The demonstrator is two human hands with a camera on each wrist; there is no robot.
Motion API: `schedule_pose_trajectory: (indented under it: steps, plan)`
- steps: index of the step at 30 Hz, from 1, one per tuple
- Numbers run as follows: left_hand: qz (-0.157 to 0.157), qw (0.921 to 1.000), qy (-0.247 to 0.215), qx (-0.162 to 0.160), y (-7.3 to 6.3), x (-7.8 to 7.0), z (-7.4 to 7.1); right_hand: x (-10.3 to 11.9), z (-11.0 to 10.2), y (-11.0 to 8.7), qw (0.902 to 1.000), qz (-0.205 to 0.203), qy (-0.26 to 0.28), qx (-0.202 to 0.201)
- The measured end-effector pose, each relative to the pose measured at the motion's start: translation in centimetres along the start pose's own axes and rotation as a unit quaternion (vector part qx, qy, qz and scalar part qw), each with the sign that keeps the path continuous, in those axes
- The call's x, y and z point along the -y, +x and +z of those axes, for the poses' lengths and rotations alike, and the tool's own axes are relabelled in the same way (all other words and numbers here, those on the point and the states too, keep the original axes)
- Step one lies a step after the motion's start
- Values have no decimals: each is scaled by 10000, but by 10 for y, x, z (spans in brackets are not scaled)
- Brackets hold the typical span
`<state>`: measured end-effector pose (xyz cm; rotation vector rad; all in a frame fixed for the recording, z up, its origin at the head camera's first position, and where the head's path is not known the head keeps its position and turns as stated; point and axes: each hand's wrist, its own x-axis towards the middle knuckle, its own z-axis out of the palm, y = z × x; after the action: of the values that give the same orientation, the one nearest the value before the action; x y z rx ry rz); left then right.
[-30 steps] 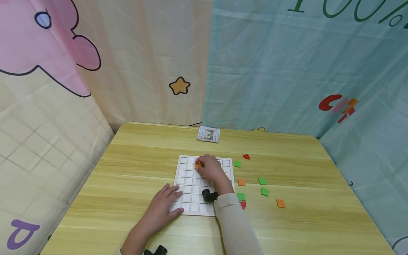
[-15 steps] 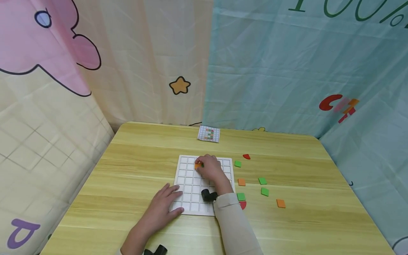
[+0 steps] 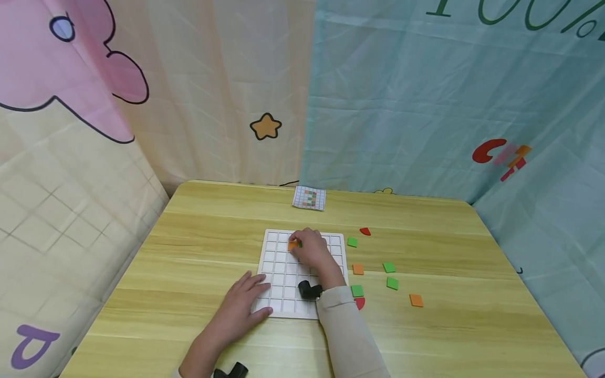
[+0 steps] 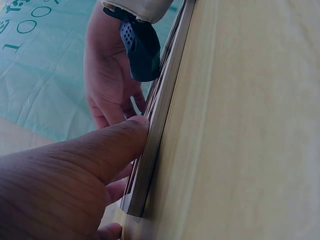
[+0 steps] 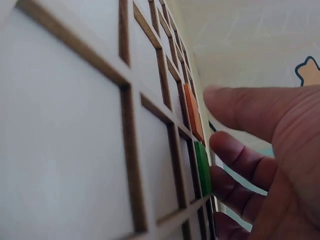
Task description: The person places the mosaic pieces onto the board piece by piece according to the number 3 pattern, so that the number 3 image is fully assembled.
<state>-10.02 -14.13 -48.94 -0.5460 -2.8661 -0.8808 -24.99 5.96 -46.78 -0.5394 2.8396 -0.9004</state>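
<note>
A white gridded board lies on the wooden table. My left hand rests at its near left side, fingers extended over the edge; in the left wrist view the thumb lies against the board's rim. Over the far part of the board is my right hand, its thumb and fingertips close together at an orange square tile and a green tile. Both tiles sit side by side in grid cells. The right hand partly hides them in the head view.
Right of the board lie several loose tiles: green squares, orange squares and red rounded pieces. A small printed pattern card is at the table's far edge. Black camera mounts are on the wrists. Printed curtains stand behind the table.
</note>
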Motion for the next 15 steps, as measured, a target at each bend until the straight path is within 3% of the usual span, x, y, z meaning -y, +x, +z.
schedule_pose_trajectory:
  steps: [7,15]
  plan:
    - [-54,10000,-59,-24,-2,-1,-1,-8,-18,-5,9972,-127,732,24]
    - [-56,9999,-107,-30,-2,-2,-2,-37,-44,-17,9965,124,764,-316]
